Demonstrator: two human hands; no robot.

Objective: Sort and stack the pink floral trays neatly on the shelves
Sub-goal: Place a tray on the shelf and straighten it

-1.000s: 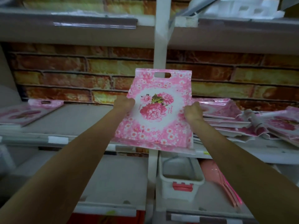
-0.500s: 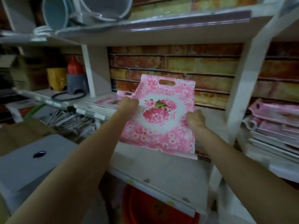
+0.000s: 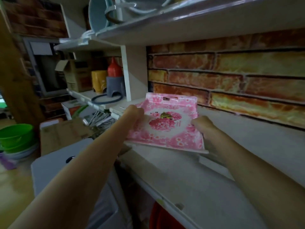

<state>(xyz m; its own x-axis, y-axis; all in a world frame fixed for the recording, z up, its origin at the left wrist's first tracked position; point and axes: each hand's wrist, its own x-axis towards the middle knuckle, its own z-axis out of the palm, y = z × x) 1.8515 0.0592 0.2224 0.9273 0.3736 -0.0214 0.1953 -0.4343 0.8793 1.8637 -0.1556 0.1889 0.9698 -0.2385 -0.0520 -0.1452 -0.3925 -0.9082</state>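
A pink floral tray (image 3: 166,128) with a handle slot along its far edge lies nearly flat, low over the grey shelf (image 3: 244,146) in front of the brick-pattern wall. My left hand (image 3: 133,114) grips its left edge, fingers curled over the top. On the opposite side my right hand (image 3: 204,128) holds the right edge. The tray's near edge is close to the shelf surface; whether it touches I cannot tell. More pink shows beneath its left side, too hidden to identify.
A white upright panel (image 3: 132,71) bounds the shelf on the left. Beyond it stand a red bottle on a grey holder (image 3: 114,80), a yellow container (image 3: 99,80) and a cardboard box (image 3: 77,75). Green bowls (image 3: 16,136) sit far left. Buckets (image 3: 102,12) rest on the upper shelf.
Both hands carried the tray leftwards, away from the right-hand pile of trays, then tipped it from upright down to almost flat over the left shelf bay. The view swung left.
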